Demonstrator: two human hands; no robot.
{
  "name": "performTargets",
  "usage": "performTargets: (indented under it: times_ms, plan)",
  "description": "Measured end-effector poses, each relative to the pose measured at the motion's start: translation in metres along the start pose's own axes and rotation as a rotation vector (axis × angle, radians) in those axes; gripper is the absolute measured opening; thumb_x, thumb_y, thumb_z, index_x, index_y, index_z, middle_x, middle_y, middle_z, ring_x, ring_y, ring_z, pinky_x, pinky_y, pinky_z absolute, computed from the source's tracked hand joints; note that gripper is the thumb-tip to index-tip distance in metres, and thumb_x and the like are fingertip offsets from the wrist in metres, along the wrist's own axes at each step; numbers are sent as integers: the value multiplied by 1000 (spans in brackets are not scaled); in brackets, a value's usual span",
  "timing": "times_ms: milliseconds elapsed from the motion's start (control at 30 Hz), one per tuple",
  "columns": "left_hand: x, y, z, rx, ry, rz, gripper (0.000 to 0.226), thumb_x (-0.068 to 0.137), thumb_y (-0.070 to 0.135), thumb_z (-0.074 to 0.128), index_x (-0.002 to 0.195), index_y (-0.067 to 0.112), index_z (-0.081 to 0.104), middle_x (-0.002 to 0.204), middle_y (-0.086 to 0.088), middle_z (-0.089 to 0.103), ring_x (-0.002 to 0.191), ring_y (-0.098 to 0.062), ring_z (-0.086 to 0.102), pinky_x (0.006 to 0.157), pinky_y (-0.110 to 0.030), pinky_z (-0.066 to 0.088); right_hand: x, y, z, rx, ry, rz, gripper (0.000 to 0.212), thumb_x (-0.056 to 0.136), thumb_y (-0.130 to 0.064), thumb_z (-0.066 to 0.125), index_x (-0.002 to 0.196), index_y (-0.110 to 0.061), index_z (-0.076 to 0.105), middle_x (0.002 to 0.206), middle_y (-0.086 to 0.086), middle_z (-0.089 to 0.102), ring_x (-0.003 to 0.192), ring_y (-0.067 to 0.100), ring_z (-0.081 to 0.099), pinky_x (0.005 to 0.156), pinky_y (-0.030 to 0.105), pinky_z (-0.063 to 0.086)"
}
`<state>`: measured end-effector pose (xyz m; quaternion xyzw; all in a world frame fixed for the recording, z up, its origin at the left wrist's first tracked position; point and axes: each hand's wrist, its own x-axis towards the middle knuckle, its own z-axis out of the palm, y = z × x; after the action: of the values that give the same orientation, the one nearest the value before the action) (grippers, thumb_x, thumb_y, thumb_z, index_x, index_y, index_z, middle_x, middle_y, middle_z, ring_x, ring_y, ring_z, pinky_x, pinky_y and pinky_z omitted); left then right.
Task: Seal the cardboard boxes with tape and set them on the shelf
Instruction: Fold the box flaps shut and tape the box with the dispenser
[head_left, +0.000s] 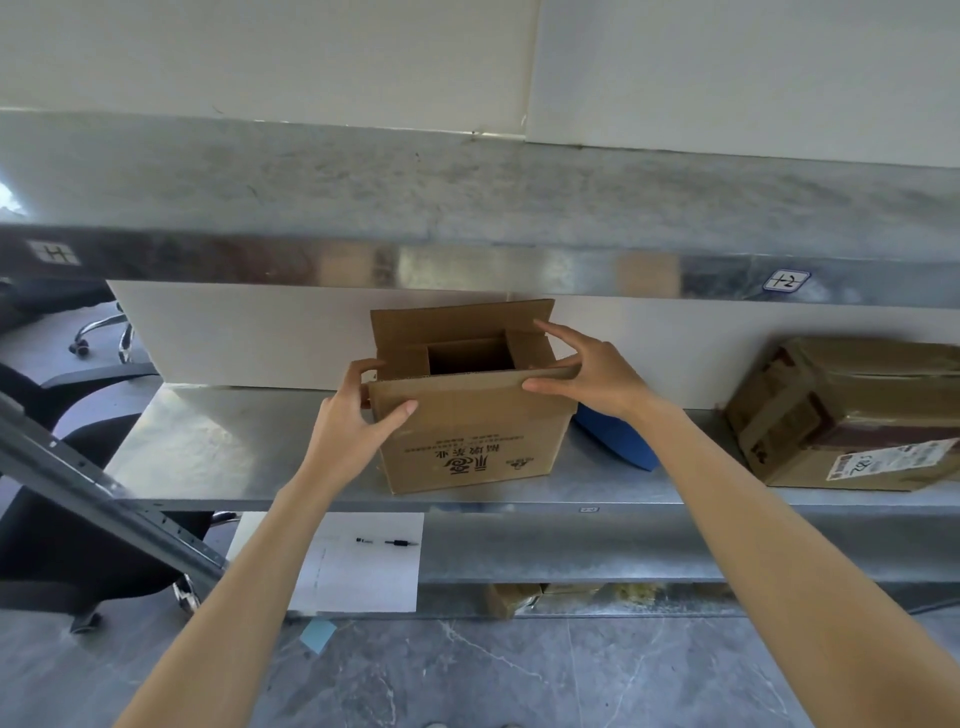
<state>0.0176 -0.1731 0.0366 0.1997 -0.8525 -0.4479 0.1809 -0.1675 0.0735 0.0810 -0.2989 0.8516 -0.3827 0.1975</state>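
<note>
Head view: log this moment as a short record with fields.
box: on the shelf, top flaps open, print upside down
left hand: grips the box's left front corner
right hand: fingers spread, touching the flaps at the right end
taped box: same shelf, far right, apart from the box
blue object: behind the box's right side, partly hidden
paper: on the rail below the shelf

L hand (358, 415) curled, R hand (592, 374) spread
</note>
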Motion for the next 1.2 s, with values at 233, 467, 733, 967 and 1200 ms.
performTargets:
  times_ms: [233,467,733,967,1200]
  plan:
    - [3,0,2,-2,39,16,55,85,40,75,129,23,48,113,3,64,104,-13,60,85,-24,49,0,9,6,-152,-6,-53,75,78,-65,65,145,-56,31,150,-8,45,132,19,46,111,38,39]
    - [12,-6,3,-108,144,74,67,77,25,84,131,23,46,119,8,57,101,2,57,85,-12,50,3,14,15,47,211,-36,67,76,-33,84,127,-38,42,102,-4,63,95,16,61,89,42,54]
    - [26,-24,2,-152,-32,101,62,84,24,79,135,37,47,136,23,43,128,-16,51,104,-40,48,5,25,22,80,219,-38,78,81,-30,80,146,-33,36,139,-12,33,128,7,38,104,30,41]
    - [24,-23,18,-25,-28,128,36,83,24,79,116,20,65,135,12,48,110,2,53,86,-1,37,-3,37,20,8,296,69,30,91,-33,68,119,-23,67,125,-3,49,109,10,53,96,17,43]
    - [26,-15,36,-70,-68,174,35,85,21,78,116,19,61,136,5,46,112,-10,55,78,3,39,-16,50,17,-21,360,66,31,89,-25,72,118,-19,66,125,-2,51,112,10,53,98,13,40]
